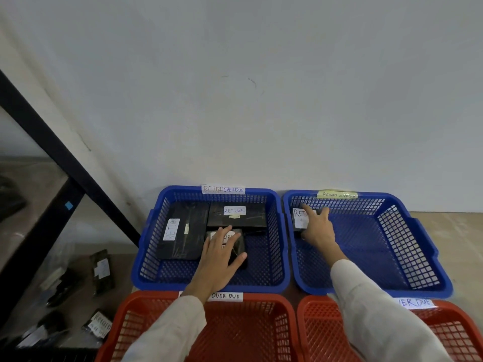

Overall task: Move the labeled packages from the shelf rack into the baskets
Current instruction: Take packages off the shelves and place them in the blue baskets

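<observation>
while both hands set packages down, the rack is not yet cleared

as the fingers lie straight and spread rather than curled, this looks like the placing step, close to release. the left hand (220, 259) rests flat on a small black package (239, 246) toward the front edge of the left blue basket (162, 284). the right hand (317, 226) presses on another package (299, 218) in the back left corner of the right blue basket (400, 236). neither hand grips anything.

counted: 4 baskets, 2 blue at the back tagged "return overdue" and 2 red in front tagged "over due". the left blue basket holds 3 packages: the small one, a large one (183, 231) along its left edge, and 1 more (245, 218) along its back edge. the right blue basket holds 1. no package shows in the left red basket (248, 327) or the right red basket (321, 325), though the sleeves hide part of each.

next, i judge, both hands lift away and turn left to the shelf rack (52, 231), where several packages remain. they are too blurred to count, though 2 labels show. each label needs reading before a basket is chosen.
</observation>
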